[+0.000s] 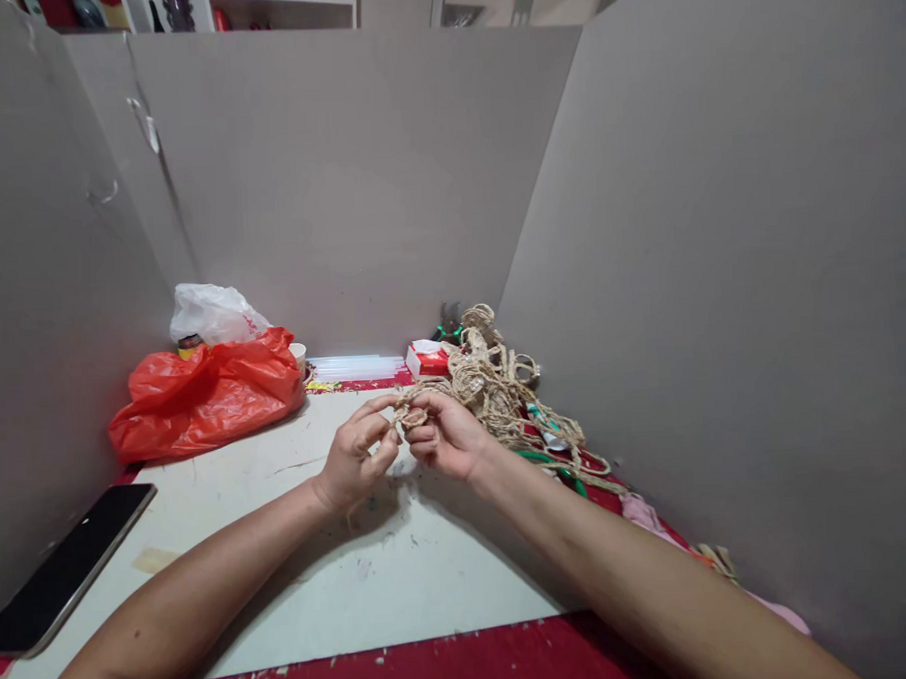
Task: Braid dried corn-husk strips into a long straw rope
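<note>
Between my two hands, above the white board (282, 547), is a small looped piece of braided straw-coloured rope (411, 415). My left hand (359, 449) pinches its left side between thumb and fingers. On the other side, my right hand (446, 435) has its fingers curled around the rope, thumb along the top. The fingers cover part of the loop. Just behind my right hand lies a tangled heap of the same rope (492, 383); whether the held piece joins it I cannot tell.
At the back left sit a red plastic bag (215, 395), a white plastic bag (216, 312) and a paper cup (299, 358). Clear sticks (356, 368) and a tissue pack (427, 359) lie along the back. A phone (69, 566) rests at left. Grey panels (341, 184) enclose three sides.
</note>
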Demonstrator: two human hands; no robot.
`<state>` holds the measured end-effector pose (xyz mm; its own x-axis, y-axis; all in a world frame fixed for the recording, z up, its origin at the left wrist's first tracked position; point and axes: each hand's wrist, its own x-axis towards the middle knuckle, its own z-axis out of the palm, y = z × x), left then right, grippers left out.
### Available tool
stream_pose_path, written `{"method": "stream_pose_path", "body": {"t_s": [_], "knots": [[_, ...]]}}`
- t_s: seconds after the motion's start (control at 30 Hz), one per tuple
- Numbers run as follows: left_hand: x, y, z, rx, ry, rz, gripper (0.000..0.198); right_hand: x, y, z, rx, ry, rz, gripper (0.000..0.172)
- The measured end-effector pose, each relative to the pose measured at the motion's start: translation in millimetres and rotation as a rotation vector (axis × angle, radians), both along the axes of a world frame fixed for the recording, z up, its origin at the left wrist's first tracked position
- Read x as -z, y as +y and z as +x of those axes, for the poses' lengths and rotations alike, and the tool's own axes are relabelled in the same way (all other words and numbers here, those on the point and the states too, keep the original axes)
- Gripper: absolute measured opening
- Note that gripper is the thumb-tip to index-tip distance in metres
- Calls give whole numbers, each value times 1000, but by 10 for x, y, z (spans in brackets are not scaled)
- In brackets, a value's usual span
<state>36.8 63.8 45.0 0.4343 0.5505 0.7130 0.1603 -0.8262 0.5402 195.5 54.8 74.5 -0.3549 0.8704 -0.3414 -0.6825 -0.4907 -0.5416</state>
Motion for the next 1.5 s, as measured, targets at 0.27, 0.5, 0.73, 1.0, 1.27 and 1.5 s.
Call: {"method": "stream_pose_path", "body": {"t_s": [0.27, 0.5, 0.73, 1.0, 1.27, 1.5], "knots": [[93, 169, -109, 48, 181, -39, 15, 139, -123, 25, 148, 7, 103, 14], [150, 225, -124, 118, 319, -8, 19, 271, -119, -34, 183, -215, 256, 16], [189, 212, -38, 100, 511, 99, 22, 314, -6, 40, 188, -713, 419, 17], [298, 209, -38, -45, 404, 13, 14, 246, 144, 181, 55, -1150, 557, 14], [287, 133, -14, 232, 459, 38, 15, -81, 35, 359, -505, -1323, 592, 7], [262, 118, 37, 224, 302, -85, 14, -78, 38, 360, -208, -1142, 577, 18]]}}
